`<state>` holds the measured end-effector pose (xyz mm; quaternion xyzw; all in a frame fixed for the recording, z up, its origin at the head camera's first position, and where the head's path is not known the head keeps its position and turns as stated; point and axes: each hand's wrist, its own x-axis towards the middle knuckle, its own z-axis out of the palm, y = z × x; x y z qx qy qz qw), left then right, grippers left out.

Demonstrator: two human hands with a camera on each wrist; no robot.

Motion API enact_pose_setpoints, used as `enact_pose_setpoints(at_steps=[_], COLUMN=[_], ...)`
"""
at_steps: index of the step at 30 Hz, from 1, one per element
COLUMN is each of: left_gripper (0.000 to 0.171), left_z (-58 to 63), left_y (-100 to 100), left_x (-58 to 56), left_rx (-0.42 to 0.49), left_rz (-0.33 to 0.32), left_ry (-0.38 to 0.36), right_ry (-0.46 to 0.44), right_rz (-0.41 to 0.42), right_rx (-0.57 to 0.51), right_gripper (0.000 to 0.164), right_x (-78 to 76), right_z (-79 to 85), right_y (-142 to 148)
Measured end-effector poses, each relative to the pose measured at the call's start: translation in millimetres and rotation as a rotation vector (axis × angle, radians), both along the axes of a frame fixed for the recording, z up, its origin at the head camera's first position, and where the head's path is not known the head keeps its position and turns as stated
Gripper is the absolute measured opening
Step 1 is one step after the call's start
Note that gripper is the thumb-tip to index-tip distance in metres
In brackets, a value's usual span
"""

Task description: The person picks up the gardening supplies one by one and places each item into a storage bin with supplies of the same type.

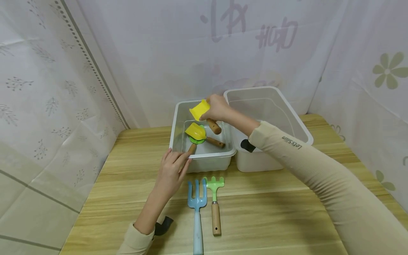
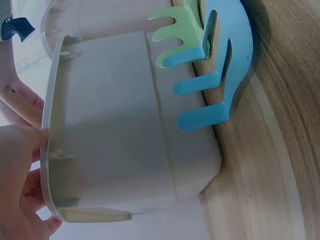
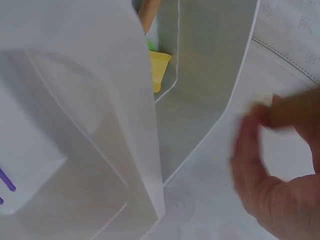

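My right hand (image 1: 218, 108) holds a small yellow hand shovel (image 1: 200, 109) above the left plastic bin (image 1: 208, 156). Its wooden handle (image 1: 213, 126) points down toward me; in the right wrist view the handle is blurred between thumb and fingers. My left hand (image 1: 172, 166) grips the front left corner of the same bin's rim, thumb and fingers around the edge (image 2: 46, 125). Inside that bin lies another yellow scoop (image 1: 196, 131) with a wooden handle, over a green tool (image 1: 201, 141) whose wooden handle (image 1: 192, 148) leans near the front rim.
A second, taller plastic bin (image 1: 271, 88) stands against the first on the right, with something purple (image 3: 6, 180) in it. On the wooden table (image 1: 137, 159) in front lie a blue garden fork (image 1: 197, 202) and a green rake (image 1: 216, 212). Printed curtains (image 1: 159, 60) hang behind.
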<state>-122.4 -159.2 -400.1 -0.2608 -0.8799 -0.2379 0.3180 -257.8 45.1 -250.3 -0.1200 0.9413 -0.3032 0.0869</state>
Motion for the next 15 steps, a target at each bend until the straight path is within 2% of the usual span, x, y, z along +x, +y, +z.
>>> enact_pose_setpoints(at_steps=[4,15], left_gripper=[0.021,0.020], left_z=[0.0,-1.1], left_y=[0.0,-0.2], left_x=[0.0,-0.8], left_rx=[0.003,0.004], left_rz=[-0.002,-0.009], left_ry=[0.002,0.012], right_ry=[-0.073,-0.053], right_rz=[0.016,0.032], right_rx=[0.062,0.002], right_gripper=[0.089,0.085], right_x=[0.3,5.0], right_z=[0.4,6.6], right_y=[1.1,8.3])
